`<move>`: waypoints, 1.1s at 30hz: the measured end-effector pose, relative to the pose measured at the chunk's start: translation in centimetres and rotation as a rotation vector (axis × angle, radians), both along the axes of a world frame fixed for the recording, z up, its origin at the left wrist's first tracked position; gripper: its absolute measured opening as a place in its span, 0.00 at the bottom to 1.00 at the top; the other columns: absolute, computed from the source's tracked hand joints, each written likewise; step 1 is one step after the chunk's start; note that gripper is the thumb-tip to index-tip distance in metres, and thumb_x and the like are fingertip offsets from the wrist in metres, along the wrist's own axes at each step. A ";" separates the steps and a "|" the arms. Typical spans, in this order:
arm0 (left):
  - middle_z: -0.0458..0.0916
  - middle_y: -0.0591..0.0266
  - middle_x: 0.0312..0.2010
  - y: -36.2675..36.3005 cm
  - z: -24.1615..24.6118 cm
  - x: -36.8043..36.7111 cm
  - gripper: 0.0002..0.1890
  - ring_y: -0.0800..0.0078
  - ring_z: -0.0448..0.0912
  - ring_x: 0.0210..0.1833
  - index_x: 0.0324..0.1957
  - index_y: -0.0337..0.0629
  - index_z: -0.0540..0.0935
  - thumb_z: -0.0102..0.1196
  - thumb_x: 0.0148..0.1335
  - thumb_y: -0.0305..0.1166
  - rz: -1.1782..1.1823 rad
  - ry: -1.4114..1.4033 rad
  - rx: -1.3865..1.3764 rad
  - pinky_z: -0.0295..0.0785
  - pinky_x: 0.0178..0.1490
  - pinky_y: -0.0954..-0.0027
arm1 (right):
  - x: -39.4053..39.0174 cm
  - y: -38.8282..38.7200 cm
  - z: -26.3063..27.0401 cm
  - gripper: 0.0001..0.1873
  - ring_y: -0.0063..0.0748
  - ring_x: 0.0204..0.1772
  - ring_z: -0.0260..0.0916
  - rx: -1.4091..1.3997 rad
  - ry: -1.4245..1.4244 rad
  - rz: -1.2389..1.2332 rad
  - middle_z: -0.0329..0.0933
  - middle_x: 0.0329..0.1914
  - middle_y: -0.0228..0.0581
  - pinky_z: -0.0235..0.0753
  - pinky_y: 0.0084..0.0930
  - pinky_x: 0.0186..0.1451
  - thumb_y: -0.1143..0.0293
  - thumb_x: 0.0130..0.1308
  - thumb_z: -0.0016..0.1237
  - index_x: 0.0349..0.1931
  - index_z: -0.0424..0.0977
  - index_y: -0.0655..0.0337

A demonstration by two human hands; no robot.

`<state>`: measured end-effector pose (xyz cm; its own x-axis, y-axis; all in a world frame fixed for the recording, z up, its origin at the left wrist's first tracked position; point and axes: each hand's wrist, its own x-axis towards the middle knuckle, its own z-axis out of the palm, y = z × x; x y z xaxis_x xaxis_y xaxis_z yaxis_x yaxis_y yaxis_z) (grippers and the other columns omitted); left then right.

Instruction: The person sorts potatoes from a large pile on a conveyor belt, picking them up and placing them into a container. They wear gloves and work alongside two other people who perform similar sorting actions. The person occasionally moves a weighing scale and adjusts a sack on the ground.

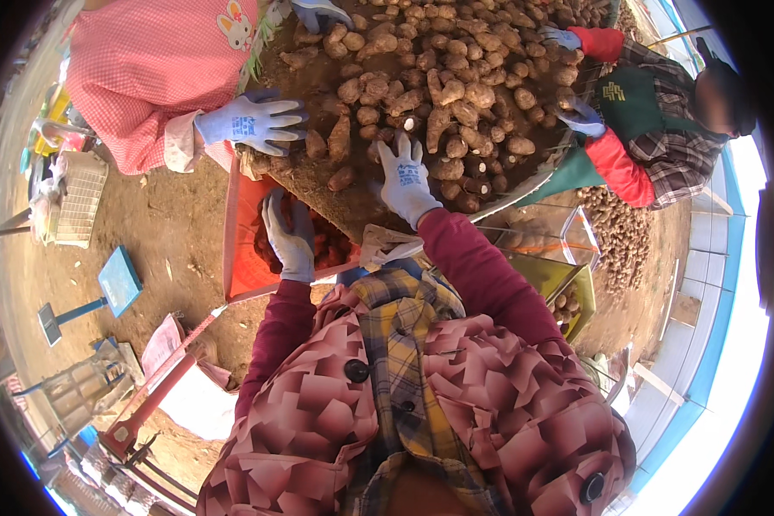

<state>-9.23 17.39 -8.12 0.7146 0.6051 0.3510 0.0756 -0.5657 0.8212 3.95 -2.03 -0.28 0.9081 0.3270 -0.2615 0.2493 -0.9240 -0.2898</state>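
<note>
A heap of brown taro corms covers the table before me; a few show white cut ends. My right hand, in a white and blue work glove, reaches onto the near edge of the heap, fingers spread at some corms; whether it grips one cannot be told. My left hand, gloved alike, is over a red bin left of the table's near edge, its fingers upright and nothing visible in it. Dark reddish corms lie in that bin. A pale cloth hangs at the table edge.
Gloved hands of a co-worker are at upper left; another co-worker handles corms at right. A yellow-green bin and a corm pile are at right. At left stand a blue platform scale, a crate and a red metal bar.
</note>
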 end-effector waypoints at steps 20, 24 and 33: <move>0.75 0.59 0.67 -4.0 0.6 2.3 0.22 0.49 0.65 0.74 0.59 0.46 0.82 0.63 0.63 0.37 -0.429 0.523 0.627 0.55 0.74 0.33 | 0.1 -10.4 0.9 0.45 0.56 0.64 0.75 -0.068 -0.151 -0.130 0.76 0.63 0.54 0.74 0.51 0.63 0.58 0.63 0.64 0.77 0.58 0.59; 0.82 0.52 0.57 -4.9 2.1 3.0 0.23 0.50 0.75 0.66 0.59 0.40 0.82 0.64 0.61 0.36 -0.377 0.148 0.380 0.65 0.71 0.48 | 2.3 -10.2 -1.3 0.36 0.40 0.53 0.78 0.635 0.123 -0.317 0.80 0.53 0.47 0.76 0.34 0.56 0.68 0.66 0.62 0.73 0.64 0.58; 0.62 0.35 0.73 -9.1 2.0 6.4 0.44 0.35 0.73 0.66 0.76 0.41 0.60 0.66 0.60 0.31 -0.517 0.532 0.141 0.74 0.65 0.48 | 1.1 -6.1 -2.5 0.19 0.42 0.41 0.82 0.780 -0.175 -0.164 0.84 0.45 0.45 0.81 0.33 0.47 0.69 0.66 0.61 0.58 0.79 0.58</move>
<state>-2.79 8.33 -6.13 0.9900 0.1212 -0.0718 0.1380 -0.7341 0.6648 5.09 -8.17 -2.81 0.9670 0.2152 0.1366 0.2294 -0.5011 -0.8344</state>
